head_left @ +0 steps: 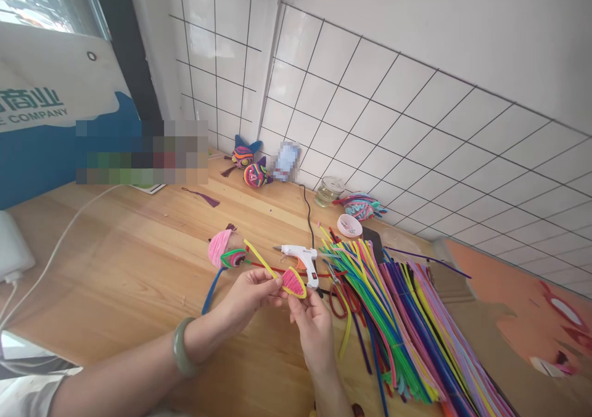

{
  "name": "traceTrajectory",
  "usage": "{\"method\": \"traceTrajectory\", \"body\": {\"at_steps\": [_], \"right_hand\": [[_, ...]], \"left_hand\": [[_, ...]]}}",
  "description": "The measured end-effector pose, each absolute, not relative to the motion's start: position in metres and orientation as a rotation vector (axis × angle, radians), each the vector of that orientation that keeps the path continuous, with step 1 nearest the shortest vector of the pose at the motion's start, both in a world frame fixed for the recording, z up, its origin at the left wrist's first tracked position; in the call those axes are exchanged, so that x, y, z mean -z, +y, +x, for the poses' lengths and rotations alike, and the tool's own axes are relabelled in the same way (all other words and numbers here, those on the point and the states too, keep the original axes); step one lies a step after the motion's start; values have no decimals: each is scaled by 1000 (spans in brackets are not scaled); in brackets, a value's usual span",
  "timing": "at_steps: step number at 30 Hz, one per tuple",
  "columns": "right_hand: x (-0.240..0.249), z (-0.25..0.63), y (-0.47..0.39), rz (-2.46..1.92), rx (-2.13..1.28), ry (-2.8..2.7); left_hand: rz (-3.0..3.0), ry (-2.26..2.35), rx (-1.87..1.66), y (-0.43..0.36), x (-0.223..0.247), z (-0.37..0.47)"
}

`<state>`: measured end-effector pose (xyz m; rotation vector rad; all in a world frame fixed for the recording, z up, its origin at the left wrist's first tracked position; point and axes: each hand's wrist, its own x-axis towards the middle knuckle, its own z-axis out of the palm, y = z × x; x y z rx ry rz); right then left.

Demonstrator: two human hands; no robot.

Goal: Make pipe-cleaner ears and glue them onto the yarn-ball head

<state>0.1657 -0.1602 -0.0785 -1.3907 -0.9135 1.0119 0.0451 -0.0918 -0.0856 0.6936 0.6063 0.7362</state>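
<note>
A small pink piece (pixel 292 280) with a yellow pipe-cleaner border is held between both hands, low in the middle of the view. My left hand (pixel 259 290) pinches its left edge, where a loose yellow end (pixel 259 257) sticks up to the left. On its lower right edge, my right hand (pixel 311 318) grips with closed fingers. Just beyond my left hand lies a pink ball-shaped piece (pixel 220 248) with a green-edged eye shape (pixel 235 258). A white glue gun (pixel 301 258) rests on the table behind the held piece.
Bundles of coloured pipe cleaners (pixel 393 318) cover the right side, with red-handled scissors (pixel 340 300) beside them. Along the wall are finished colourful figures (pixel 256 173), a glass jar (pixel 328 191) and a pink bowl (pixel 349 226). A white cable (pixel 69 226) crosses the left side.
</note>
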Motion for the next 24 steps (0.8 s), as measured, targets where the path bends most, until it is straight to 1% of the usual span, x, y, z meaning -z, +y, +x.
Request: {"method": "traceTrajectory", "body": {"at_steps": [5, 9, 18, 22, 24], "right_hand": [[84, 170, -162, -1455, -915, -920], [89, 174, -161, -1439, -911, -904], [91, 171, -159, -1442, -931, -910], [90, 184, -158, -1455, -894, -894], [87, 193, -159, -1407, -969, -853]], "left_hand": [[685, 612, -696, -96, 82, 45], [685, 607, -633, -97, 80, 44], [685, 591, -624, -100, 81, 45], [767, 528, -514, -102, 85, 43], [818, 478, -437, -100, 88, 42]]}}
